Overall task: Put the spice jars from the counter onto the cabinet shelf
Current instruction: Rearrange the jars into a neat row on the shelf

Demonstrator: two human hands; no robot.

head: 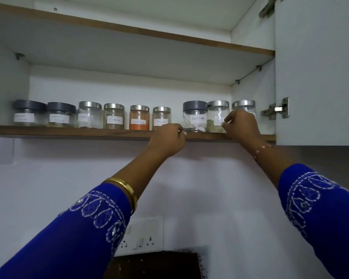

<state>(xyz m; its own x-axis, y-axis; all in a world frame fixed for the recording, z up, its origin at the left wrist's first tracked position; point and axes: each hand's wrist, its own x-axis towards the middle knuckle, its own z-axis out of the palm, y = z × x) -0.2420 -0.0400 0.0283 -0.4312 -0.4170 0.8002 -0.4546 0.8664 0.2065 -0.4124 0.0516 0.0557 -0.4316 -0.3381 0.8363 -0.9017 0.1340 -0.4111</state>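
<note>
1. Blue embroidered sleeves (73, 234) cover both forearms; a gold bangle (127, 190) sits on the left wrist.
2. Left hand (168, 137): fingers curled at the wooden cabinet shelf edge (69, 131); whether it holds anything cannot be told.
3. Right hand (241, 125): fingers curled against the far-right steel-lidded glass jar (243, 105); actual grip cannot be told.
4. 9 labelled clear spice jars stand in a row on the shelf, including a grey-lidded jar (194, 115) between the hands and an orange-powder jar (139, 117).
</note>
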